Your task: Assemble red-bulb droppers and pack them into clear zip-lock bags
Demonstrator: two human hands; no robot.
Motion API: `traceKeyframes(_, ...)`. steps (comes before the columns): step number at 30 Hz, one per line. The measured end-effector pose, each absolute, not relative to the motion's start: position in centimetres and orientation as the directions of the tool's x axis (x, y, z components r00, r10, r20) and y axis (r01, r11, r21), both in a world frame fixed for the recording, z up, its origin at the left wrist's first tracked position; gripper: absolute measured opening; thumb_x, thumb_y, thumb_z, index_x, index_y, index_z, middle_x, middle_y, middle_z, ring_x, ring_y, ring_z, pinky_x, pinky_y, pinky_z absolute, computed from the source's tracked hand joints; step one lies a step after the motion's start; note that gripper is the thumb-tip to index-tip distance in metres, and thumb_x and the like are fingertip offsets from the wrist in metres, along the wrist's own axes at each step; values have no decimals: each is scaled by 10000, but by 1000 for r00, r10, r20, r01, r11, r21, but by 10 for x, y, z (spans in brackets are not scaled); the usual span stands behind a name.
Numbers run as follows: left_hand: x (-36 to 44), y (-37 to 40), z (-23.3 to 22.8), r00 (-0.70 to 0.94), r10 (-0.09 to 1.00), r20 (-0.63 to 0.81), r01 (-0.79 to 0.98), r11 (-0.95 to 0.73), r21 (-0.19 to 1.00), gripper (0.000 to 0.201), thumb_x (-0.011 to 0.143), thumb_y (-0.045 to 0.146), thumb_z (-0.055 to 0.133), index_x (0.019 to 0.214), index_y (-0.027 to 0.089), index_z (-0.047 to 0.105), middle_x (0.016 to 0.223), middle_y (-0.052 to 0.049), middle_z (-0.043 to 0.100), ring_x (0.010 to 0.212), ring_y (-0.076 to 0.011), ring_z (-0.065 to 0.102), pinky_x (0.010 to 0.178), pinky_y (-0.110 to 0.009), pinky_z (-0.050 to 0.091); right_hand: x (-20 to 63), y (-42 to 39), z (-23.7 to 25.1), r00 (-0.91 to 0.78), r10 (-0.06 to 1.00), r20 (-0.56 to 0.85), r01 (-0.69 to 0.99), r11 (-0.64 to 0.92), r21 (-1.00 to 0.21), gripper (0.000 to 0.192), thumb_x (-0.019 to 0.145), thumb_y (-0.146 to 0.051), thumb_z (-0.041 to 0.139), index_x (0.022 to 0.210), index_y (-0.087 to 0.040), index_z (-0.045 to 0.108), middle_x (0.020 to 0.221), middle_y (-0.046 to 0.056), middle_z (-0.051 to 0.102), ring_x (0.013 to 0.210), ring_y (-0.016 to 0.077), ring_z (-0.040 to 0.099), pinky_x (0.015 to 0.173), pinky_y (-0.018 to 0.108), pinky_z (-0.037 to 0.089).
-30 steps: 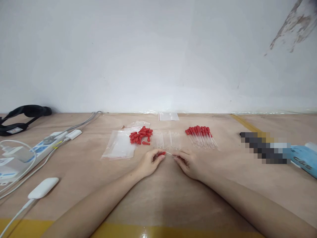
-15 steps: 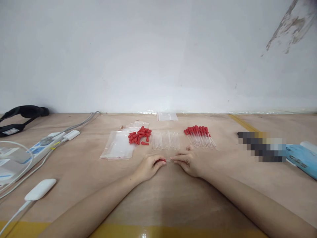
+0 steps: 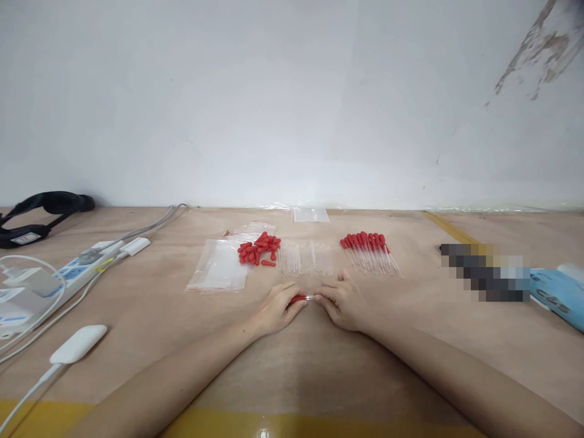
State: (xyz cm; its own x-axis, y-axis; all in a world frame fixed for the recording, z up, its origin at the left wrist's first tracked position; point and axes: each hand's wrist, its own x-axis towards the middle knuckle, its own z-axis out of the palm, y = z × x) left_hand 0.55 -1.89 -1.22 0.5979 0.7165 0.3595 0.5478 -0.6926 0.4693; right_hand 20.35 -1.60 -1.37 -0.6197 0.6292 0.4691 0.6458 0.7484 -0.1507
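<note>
My left hand is closed on a red rubber dropper bulb, held low over the table. A thin clear dropper tube runs from the bulb's mouth to my right hand, whose thumb and fingers pinch it. How far the tube sits inside the bulb I cannot tell. Beyond my left hand lies a heap of loose red bulbs. Beside it, loose clear tubes lie in a row. Behind my right hand, several droppers with red bulbs on their tubes are lined up.
Clear plastic bags lie left of the bulbs, another bag by the wall. A power strip with cables, a white device and a black strap are at left. A blue packet and a blurred dark object lie right.
My right fingers have drawn in from nearly straight to a tighter pinch on the tube. More of the red bulb shows at my left fingertips. The camera view has shifted slightly.
</note>
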Motion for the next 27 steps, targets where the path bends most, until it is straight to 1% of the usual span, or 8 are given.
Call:
traceKeyframes(8, 3, -17, -16, 622, 695, 361, 559, -717, 417, 168, 864, 223, 395, 842, 162, 550, 786, -47, 586, 734, -159, 539, 657, -260, 414, 196, -15, -16, -591, 707, 388, 651, 702, -288, 256, 864, -237, 386, 704, -189, 580, 662, -9, 625, 582, 107, 490, 684, 294, 249)
traceKeyframes(13, 1, -14, -6, 642, 677, 359, 544, -733, 409, 170, 863, 265, 427, 901, 166, 560, 839, -45, 599, 776, -157, 549, 683, -256, 426, 195, -16, -7, -594, 751, 288, 618, 656, -434, 279, 873, -247, 351, 688, -183, 549, 669, 5, 609, 611, 120, 509, 636, 262, 326)
traceKeyframes(17, -16, -1, 4, 520, 705, 482, 636, -697, 333, 207, 855, 319, 450, 972, 181, 552, 935, -49, 586, 874, -175, 527, 769, -292, 404, 207, -6, 6, -511, 836, 200, 633, 523, -571, 263, 859, -302, 361, 754, -182, 570, 717, 26, 620, 636, 134, 532, 574, 236, 364)
traceKeyframes(20, -35, 16, 2, 375, 729, 573, 804, -563, 190, 205, 878, 277, 397, 894, 180, 578, 897, -54, 586, 898, -204, 499, 795, -341, 363, 230, 17, 15, -306, 942, 136, 718, 323, -616, 281, 823, -343, 401, 689, -173, 580, 662, 28, 618, 608, 139, 545, 555, 232, 369)
traceKeyframes(22, -46, 25, -2, 335, 736, 589, 880, -467, 83, 205, 871, 264, 406, 861, 186, 596, 874, -60, 581, 893, -221, 489, 766, -353, 350, 246, 36, 20, -114, 985, 127, 768, 169, -618, 283, 797, -345, 419, 658, -172, 594, 644, 29, 623, 589, 137, 553, 547, 229, 368)
traceKeyframes(23, -50, 29, -4, 330, 739, 588, 901, -432, 37, 201, 866, 259, 414, 859, 189, 603, 875, -63, 577, 893, -227, 485, 753, -354, 346, 252, 45, 22, -28, 991, 132, 801, 101, -590, 272, 781, -336, 434, 636, -174, 598, 628, 31, 622, 591, 143, 557, 551, 232, 366)
traceKeyframes(25, -55, 34, -9, 339, 746, 573, 919, -392, -33, 187, 854, 247, 434, 875, 198, 613, 887, -67, 569, 889, -232, 479, 737, -356, 341, 259, 59, 23, 112, 980, 164, 870, -17, -492, 270, 752, -330, 455, 573, -183, 595, 606, 38, 616, 623, 163, 563, 579, 250, 362)
traceKeyframes(27, -57, 36, -12, 350, 753, 557, 924, -374, -75, 180, 843, 237, 453, 900, 206, 621, 897, -68, 564, 884, -235, 474, 731, -357, 339, 259, 67, 22, 188, 961, 203, 918, -99, -384, 289, 741, -335, 453, 532, -188, 588, 619, 49, 615, 672, 185, 564, 627, 275, 355)
